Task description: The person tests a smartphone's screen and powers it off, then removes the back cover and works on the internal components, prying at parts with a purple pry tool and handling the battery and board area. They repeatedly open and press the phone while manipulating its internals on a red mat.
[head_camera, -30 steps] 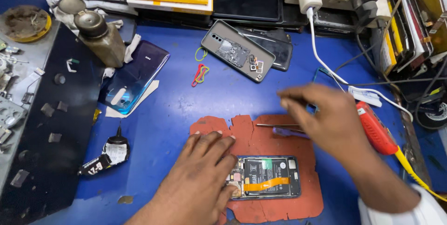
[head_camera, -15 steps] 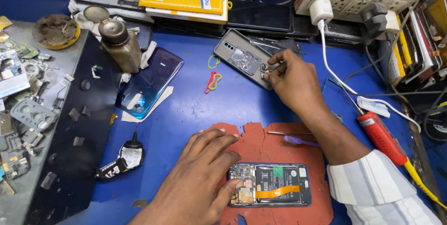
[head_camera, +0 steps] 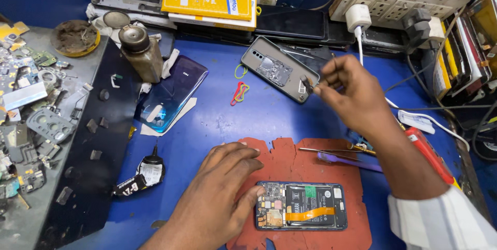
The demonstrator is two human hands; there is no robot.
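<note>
A phone repair workshop: a cluttered blue desk (head_camera: 217,126) carries an opened smartphone with exposed battery (head_camera: 301,205) on a red rubber mat (head_camera: 305,164), with loose grey circuit parts (head_camera: 36,126) heaped along its left edge and metal tweezers (head_camera: 331,150).

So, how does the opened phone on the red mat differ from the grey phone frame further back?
The opened phone lies level on the red mat, touched by the left hand; the grey phone frame lies slanted on the blue table. The first shows a battery and an orange ribbon; the second doesn't. Both lie open.

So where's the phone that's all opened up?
In the head view, the opened phone lies low and centre on the red mat, its left end touching the left hand, with the tweezers just beyond it.
</note>
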